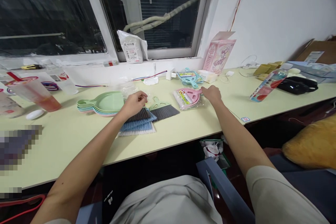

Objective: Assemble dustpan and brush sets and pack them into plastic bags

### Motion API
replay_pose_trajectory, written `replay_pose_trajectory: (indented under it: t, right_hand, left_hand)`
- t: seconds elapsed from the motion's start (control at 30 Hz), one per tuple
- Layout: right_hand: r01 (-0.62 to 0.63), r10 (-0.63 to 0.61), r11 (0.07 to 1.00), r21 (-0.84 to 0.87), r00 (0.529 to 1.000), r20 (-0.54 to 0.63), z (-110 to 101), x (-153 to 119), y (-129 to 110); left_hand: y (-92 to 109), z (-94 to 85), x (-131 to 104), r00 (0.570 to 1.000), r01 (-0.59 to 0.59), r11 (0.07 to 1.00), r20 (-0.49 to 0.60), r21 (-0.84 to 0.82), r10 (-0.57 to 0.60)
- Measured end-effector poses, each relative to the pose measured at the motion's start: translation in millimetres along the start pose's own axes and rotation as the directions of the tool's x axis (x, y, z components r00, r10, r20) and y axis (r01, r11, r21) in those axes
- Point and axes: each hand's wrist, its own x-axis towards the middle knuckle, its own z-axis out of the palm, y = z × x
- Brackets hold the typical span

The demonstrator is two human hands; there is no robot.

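My right hand (212, 93) has its fingers closed on the handle end of a pink dustpan-and-brush set (187, 98), which lies in clear wrapping with a label. Over the loose brushes hovers my left hand (135, 103), its fingers loosely curled with nothing seen in them. Beneath it, blue, dark and white bristles of several hand brushes (139, 125) overlap. A green hand brush (163, 109) with grey bristles lies between my hands. To the left is a stack of dustpans (109, 102), the top one green. Behind the pink set rests a blue packaged dustpan set (190, 78).
A cup with a red straw (36, 92) and a clear bottle (63, 80) stand at the left. A pink box (219, 54) is by the wall. At the right are a tilted drink bottle (270, 83) and a black case (298, 85). The table's front edge (162, 148) runs before me.
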Motion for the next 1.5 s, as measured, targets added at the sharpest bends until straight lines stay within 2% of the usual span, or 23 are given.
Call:
replay_pose_trajectory:
  t: [0.07,0.1,0.2,0.27,0.37,0.47,0.53,0.63,0.77,0.9,1.03,1.1,1.17,1.2,1.23,1.27,1.33,1.4,1.5]
  right_hand:
    - [0.011,-0.019,0.998,-0.057,0.988,-0.154,-10,-10,-11]
    - [0.062,-0.068,0.997,-0.037,0.974,-0.215,-15,-17,-19]
    - [0.333,-0.294,0.936,0.118,0.919,-0.262,-20,-44,-54]
    - [0.486,-0.442,0.832,0.267,0.872,-0.21,-10,-64,-84]
    - [0.572,-0.615,0.728,0.377,0.788,-0.009,23,-92,-131]
    - [0.54,-0.617,0.775,0.329,0.759,0.207,66,-114,-162]
    - [0.499,-0.555,0.831,0.248,0.778,0.294,90,-124,-169]
    - [0.525,-0.559,0.829,0.195,0.763,0.324,111,-133,-164]
    - [0.614,-0.656,0.753,0.239,0.728,0.198,113,-131,-150]
    - [0.605,-0.668,0.726,0.327,0.733,0.129,106,-129,-145]
    - [0.549,-0.638,0.748,0.373,0.749,0.177,107,-135,-148]
    - [0.476,-0.61,0.747,0.465,0.769,0.192,107,-138,-151]
    - [0.27,-0.542,0.711,0.649,0.798,0.262,104,-142,-156]
    - [0.113,-0.513,0.661,0.742,0.79,0.336,101,-143,-158]
    - [-0.059,-0.501,0.59,0.805,0.755,0.423,97,-144,-160]
    - [-0.221,-0.508,0.513,0.829,0.701,0.501,91,-146,-162]
    - [-0.434,-0.546,0.389,0.813,0.602,0.583,80,-149,-165]
    - [-0.511,-0.557,0.339,0.79,0.568,0.607,71,-154,-167]
    - [-0.52,-0.552,0.337,0.785,0.566,0.612,68,-161,-168]
  left_hand:
    - [-4,-11.4,3,0.997,-0.051,0.989,-0.054,0.138,0.059]
    - [-7,-18.2,4,0.991,-0.081,0.971,-0.084,0.226,0.102]
    - [-20,-37.2,8,0.968,-0.116,0.886,-0.147,0.448,0.201]
    - [-29,-44.7,11,0.967,-0.119,0.851,-0.134,0.512,0.216]
    - [-41,-46.7,13,0.97,-0.178,0.812,-0.039,0.555,0.239]
    - [-50,-44.0,15,0.96,-0.229,0.746,0.018,0.625,0.28]
    - [-55,-42.8,16,0.95,-0.261,0.72,0.04,0.643,0.309]
    - [-64,-41.7,18,0.938,-0.309,0.711,0.078,0.631,0.339]
    - [-73,-38.1,24,0.942,-0.293,0.699,0.073,0.652,0.327]
    - [-71,-37.3,24,0.926,-0.3,0.69,0.026,0.659,0.378]
    - [-58,-41.0,19,0.887,-0.244,0.704,-0.14,0.667,0.44]
    - [-51,-41.0,17,0.862,-0.232,0.717,-0.203,0.658,0.465]
    - [-44,-37.9,15,0.85,-0.25,0.725,-0.214,0.641,0.482]
    - [-41,-35.1,14,0.848,-0.268,0.726,-0.202,0.633,0.489]
    - [-39,-31.8,13,0.849,-0.291,0.723,-0.18,0.626,0.497]
    - [-37,-28.0,12,0.849,-0.319,0.717,-0.149,0.62,0.506]
    - [-34,-20.1,11,0.847,-0.378,0.692,-0.072,0.616,0.526]
    - [-32,-13.0,9,0.843,-0.428,0.659,0.011,0.618,0.537]
    - [-29,-5.3,7,0.836,-0.484,0.627,0.113,0.61,0.537]
